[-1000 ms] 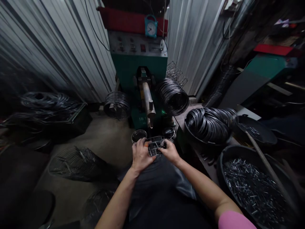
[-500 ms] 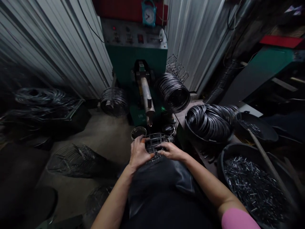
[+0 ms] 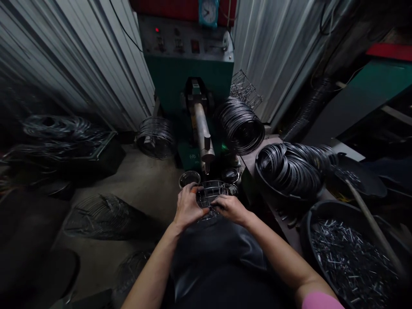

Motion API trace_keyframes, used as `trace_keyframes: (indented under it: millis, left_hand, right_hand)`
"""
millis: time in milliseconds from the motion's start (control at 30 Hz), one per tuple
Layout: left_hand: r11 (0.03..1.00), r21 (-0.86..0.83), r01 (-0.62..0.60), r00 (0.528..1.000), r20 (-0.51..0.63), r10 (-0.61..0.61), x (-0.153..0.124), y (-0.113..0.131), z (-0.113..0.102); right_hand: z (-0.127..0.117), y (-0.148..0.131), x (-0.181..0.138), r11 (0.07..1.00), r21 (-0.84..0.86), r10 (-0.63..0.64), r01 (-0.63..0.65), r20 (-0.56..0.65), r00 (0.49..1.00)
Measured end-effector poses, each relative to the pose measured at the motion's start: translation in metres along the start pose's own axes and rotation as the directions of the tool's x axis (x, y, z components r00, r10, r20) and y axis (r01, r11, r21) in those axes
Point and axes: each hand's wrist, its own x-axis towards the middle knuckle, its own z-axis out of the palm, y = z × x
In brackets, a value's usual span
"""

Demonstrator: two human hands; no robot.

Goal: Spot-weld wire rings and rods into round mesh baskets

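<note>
A small round wire basket (image 3: 212, 192) rests above my lap, just below the tip of the green machine's metal arm (image 3: 203, 137). My left hand (image 3: 188, 206) grips its left rim with curled fingers. My right hand (image 3: 230, 208) lies over its right side, fingers closed on the wires. A dark apron covers my knees under both hands.
Black basin of wire rings (image 3: 289, 169) at right, and a basin of short metal pins (image 3: 350, 257) with a stick nearer me. Wire coils (image 3: 243, 124) hang beside the green machine (image 3: 188, 64). Finished wire baskets (image 3: 103, 216) lie on the floor at left. A small bowl (image 3: 188, 177).
The basket has tilted from flat-on to a more upright ring shape in my hands. My right hand has shifted onto its top right. The view has dropped slightly.
</note>
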Motion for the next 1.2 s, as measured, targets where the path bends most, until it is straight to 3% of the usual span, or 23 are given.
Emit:
trace_keyframes:
  millis: [400,700,933,1067,1200]
  left_hand:
    - [0.994,-0.066,-0.089,0.992,-0.097,0.082,0.024,-0.023,0.007]
    - [0.992,-0.096,-0.087,0.995,-0.051,0.082,0.05,-0.026,0.001]
    - [0.998,-0.051,-0.046,0.991,-0.125,0.039,0.048,-0.019,0.006]
    - [0.998,-0.06,0.018,0.995,-0.095,-0.023,0.061,-0.017,0.002]
    - [0.997,-0.051,0.063,0.996,-0.063,-0.066,0.068,-0.015,-0.001]
  right_hand:
    - [0.0,0.007,0.024,0.996,-0.092,-0.019,0.016,-0.034,0.999]
    - [-0.01,0.011,0.048,0.993,-0.117,-0.014,0.008,-0.051,0.999]
    - [-0.009,0.011,0.044,0.978,-0.199,0.041,-0.056,-0.079,0.996]
    - [-0.016,0.01,0.059,0.969,-0.225,0.09,-0.103,-0.069,0.994]
    - [-0.013,0.008,0.058,0.992,-0.049,0.106,-0.12,-0.23,0.968]
